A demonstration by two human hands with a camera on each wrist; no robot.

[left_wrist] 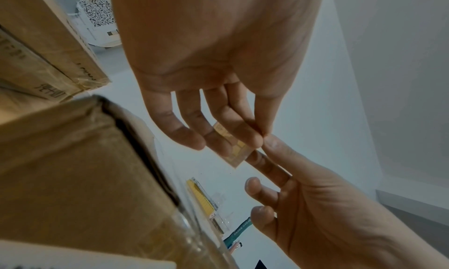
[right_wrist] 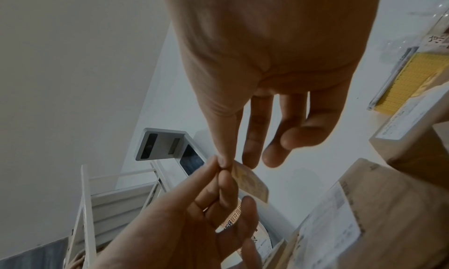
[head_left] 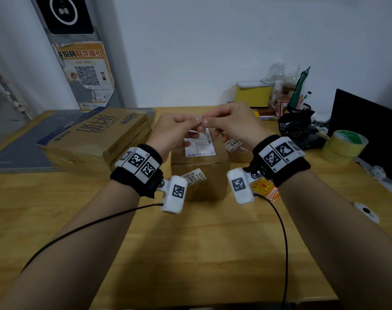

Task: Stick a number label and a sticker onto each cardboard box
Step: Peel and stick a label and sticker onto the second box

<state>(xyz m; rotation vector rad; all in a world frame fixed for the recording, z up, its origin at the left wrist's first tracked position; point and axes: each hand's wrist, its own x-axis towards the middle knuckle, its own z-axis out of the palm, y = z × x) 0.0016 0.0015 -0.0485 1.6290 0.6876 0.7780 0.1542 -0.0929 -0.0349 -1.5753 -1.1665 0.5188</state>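
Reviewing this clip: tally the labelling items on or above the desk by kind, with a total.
Cardboard boxes: 4 (large flat pair, front box, small box behind)
Number labels stuck on: 2 ("3510", "946")
Sticker held in both hands: 1
Tape rolls: 1
Total: 8

— What is standing around the room?
— A plain white wall (head_left: 190, 52) is running behind a wooden table (head_left: 190, 242), and a poster with a QR code (head_left: 87, 74) is leaning at the left (its top edge torn).
— And the light?
— It is falling soft and even.
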